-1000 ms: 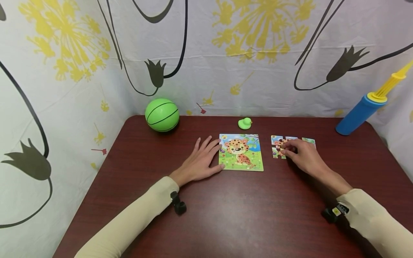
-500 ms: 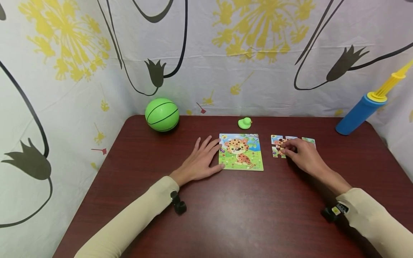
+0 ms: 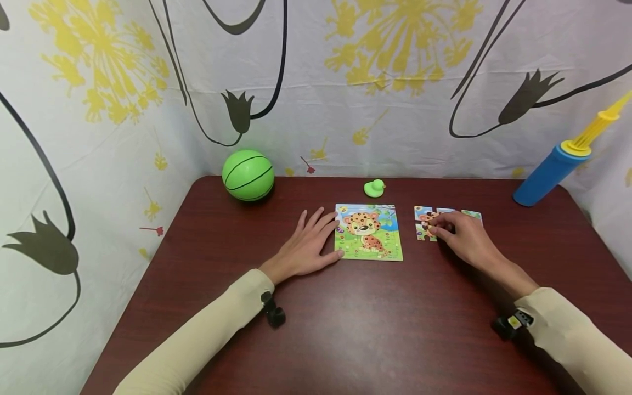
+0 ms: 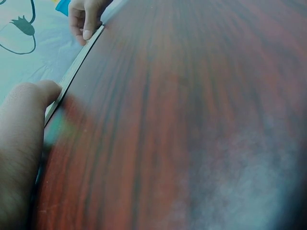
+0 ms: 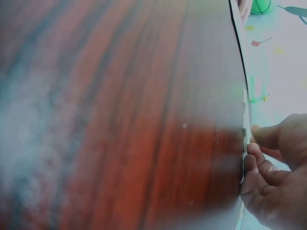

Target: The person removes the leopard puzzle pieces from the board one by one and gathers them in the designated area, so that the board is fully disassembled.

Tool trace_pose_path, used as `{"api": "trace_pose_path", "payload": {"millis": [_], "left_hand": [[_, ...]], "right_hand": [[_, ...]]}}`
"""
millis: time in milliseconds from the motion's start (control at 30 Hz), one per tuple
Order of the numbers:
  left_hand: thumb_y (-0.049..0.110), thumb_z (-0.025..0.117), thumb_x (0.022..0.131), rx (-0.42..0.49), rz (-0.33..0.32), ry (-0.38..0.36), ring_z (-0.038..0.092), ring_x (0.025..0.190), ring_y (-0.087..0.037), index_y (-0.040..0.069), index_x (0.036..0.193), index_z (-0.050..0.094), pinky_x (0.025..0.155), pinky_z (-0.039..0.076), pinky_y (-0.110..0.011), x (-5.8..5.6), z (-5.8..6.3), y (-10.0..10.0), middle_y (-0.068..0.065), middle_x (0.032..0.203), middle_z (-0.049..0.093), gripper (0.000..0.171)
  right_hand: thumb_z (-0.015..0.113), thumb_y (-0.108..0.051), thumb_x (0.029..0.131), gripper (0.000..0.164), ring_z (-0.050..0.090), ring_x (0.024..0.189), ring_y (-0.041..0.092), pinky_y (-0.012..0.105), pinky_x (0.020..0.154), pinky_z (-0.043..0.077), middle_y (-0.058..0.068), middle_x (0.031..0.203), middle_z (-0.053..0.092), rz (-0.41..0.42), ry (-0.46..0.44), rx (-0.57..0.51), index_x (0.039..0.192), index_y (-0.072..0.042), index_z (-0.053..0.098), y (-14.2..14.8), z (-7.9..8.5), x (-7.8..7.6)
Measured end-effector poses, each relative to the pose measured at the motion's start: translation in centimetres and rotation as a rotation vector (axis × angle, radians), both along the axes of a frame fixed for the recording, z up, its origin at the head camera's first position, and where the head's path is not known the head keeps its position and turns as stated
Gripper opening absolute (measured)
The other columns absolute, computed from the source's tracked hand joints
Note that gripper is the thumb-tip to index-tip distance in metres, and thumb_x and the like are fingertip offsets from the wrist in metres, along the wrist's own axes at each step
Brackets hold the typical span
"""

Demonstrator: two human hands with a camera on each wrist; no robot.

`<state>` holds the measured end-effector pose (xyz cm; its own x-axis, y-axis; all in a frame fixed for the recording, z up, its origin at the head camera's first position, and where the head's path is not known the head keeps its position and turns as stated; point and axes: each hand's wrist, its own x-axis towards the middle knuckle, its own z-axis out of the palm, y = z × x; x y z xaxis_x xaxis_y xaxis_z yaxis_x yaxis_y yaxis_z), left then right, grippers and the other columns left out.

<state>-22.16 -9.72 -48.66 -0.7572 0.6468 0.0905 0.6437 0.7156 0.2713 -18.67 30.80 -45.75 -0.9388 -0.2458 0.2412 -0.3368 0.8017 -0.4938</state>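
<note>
A square puzzle board [image 3: 390, 249] with a spotted leopard cub picture lies on the dark red-brown table. My left hand [image 3: 305, 249] rests flat with spread fingers, its thumb and fingertips at the board's left edge. To the right of the board, several loose puzzle pieces [image 3: 422, 214] lie grouped close together, showing parts of a similar picture. My right hand [image 3: 466, 238] is over them, thumb and index finger pinching a spotted puzzle piece [image 3: 432, 218]; the hand hides some pieces. The right wrist view shows the curled fingers [image 5: 261, 177] low at the pieces' edge.
A green toy basketball [image 3: 248, 175] sits at the back left of the table [image 3: 355, 329]. Behind the board is a small green rubber duck [image 3: 374, 188]. A blue and yellow hand pump [image 3: 550, 173] stands tilted at the back right, near the patterned curtain [image 3: 306, 71].
</note>
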Motion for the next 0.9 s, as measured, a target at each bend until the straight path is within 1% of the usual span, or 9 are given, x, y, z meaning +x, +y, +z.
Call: {"api": "trace_pose_path", "payload": {"millis": [133, 233, 333, 500, 600, 733, 800, 900], "left_hand": [[0.065, 0.055, 0.108, 0.01, -0.002, -0.003, 0.011, 0.171, -0.034, 0.013, 0.171, 0.04, 0.133, 0.002, -0.066, 0.0, 0.0, 0.0, -0.005, 0.181, 0.029, 0.083], [0.066, 0.055, 0.108, 0.012, -0.002, -0.002, 0.012, 0.17, -0.034, 0.013, 0.171, 0.041, 0.133, 0.002, -0.067, 0.0, -0.1, 0.0, -0.005, 0.18, 0.03, 0.084], [0.066, 0.055, 0.108, 0.011, -0.002, 0.002, 0.012, 0.17, -0.034, 0.012, 0.17, 0.041, 0.133, 0.002, -0.067, 0.0, -0.1, 0.0, -0.005, 0.18, 0.03, 0.083], [0.066, 0.055, 0.107, 0.011, -0.002, 0.005, 0.013, 0.17, -0.034, 0.012, 0.17, 0.042, 0.133, 0.003, -0.068, 0.0, 0.0, 0.1, -0.005, 0.18, 0.031, 0.083], [0.067, 0.054, 0.107, 0.004, -0.001, 0.005, 0.013, 0.17, -0.034, 0.012, 0.17, 0.042, 0.133, 0.004, -0.068, 0.0, 0.0, 0.1, -0.005, 0.18, 0.031, 0.084], [0.067, 0.054, 0.107, 0.0, -0.001, 0.002, 0.012, 0.17, -0.034, 0.013, 0.17, 0.042, 0.133, 0.002, -0.067, 0.0, 0.0, 0.1, -0.005, 0.18, 0.031, 0.084], [0.067, 0.054, 0.107, 0.0, -0.001, 0.002, 0.012, 0.17, -0.034, 0.013, 0.17, 0.042, 0.133, 0.002, -0.067, 0.0, -0.1, 0.1, -0.005, 0.18, 0.03, 0.084], [0.067, 0.054, 0.107, 0.0, 0.0, 0.003, 0.012, 0.17, -0.034, 0.013, 0.17, 0.042, 0.133, 0.002, -0.067, 0.0, -0.1, 0.1, -0.005, 0.18, 0.03, 0.084]], "right_hand": [[0.071, -0.006, 0.107, 0.017, 0.055, 0.085, 0.021, 0.046, 0.078, 0.049, 0.011, 0.104, 0.068, -0.007, 0.005, -0.011, 0.122, 0.001, 0.076, -0.2, 0.1, 0.1], [0.072, -0.006, 0.107, 0.017, 0.056, 0.086, 0.021, 0.046, 0.078, 0.05, 0.013, 0.107, 0.068, -0.002, 0.017, -0.019, 0.122, 0.001, 0.076, -0.5, 0.3, 0.4], [0.072, -0.003, 0.106, 0.017, 0.057, 0.09, 0.023, 0.046, 0.081, 0.05, 0.015, 0.112, 0.068, 0.017, 0.029, -0.033, 0.122, 0.002, 0.076, -0.9, 0.5, 0.7], [0.073, 0.001, 0.104, 0.021, 0.061, 0.097, 0.027, 0.049, 0.089, 0.052, 0.019, 0.12, 0.07, 0.052, 0.03, -0.049, 0.125, 0.004, 0.075, -1.7, 0.9, 0.9], [0.076, 0.001, 0.102, 0.021, 0.064, 0.095, 0.028, 0.048, 0.085, 0.053, 0.019, 0.118, 0.073, 0.067, 0.033, -0.054, 0.122, 0.004, 0.077, -2.3, 1.1, 0.8], [0.081, 0.0, 0.099, 0.018, 0.064, 0.089, 0.022, 0.042, 0.077, 0.052, 0.012, 0.11, 0.076, 0.08, 0.04, -0.067, 0.116, -0.001, 0.081, -3.0, 1.3, 0.6], [0.081, 0.0, 0.098, 0.018, 0.063, 0.089, 0.02, 0.039, 0.077, 0.051, 0.01, 0.109, 0.077, 0.088, 0.032, -0.076, 0.116, -0.002, 0.081, -3.4, 1.4, 0.4], [0.08, 0.0, 0.099, 0.018, 0.062, 0.09, 0.02, 0.039, 0.077, 0.05, 0.008, 0.109, 0.076, 0.098, 0.008, -0.09, 0.117, -0.002, 0.081, -4.0, 1.6, 0.3]]}}
